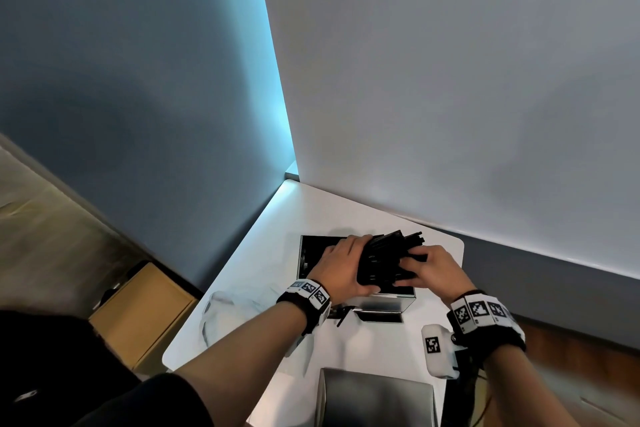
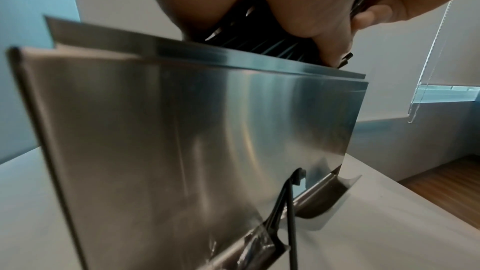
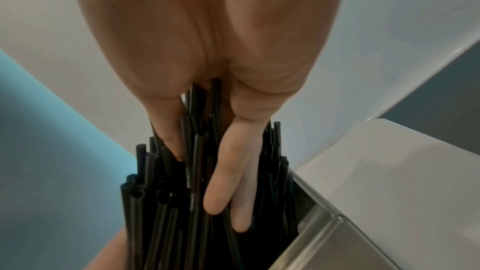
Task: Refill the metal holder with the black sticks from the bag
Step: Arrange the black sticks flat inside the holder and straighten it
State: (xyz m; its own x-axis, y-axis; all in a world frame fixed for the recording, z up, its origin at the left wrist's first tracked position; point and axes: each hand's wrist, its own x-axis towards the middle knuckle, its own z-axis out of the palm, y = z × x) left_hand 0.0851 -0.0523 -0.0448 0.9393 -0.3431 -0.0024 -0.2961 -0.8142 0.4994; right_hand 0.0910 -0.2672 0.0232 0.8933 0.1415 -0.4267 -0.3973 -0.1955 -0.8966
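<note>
The black sticks (image 1: 388, 260) lie bunched between my 2 hands, long axis running left to right across the open metal holder (image 1: 388, 302) just beneath. My left hand (image 1: 341, 267) grips one side; my right hand (image 1: 431, 267) pinches the near ends.

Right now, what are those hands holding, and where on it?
A bundle of black sticks over the metal holder: the left hand grips its side, the right hand its upper ends.
</note>
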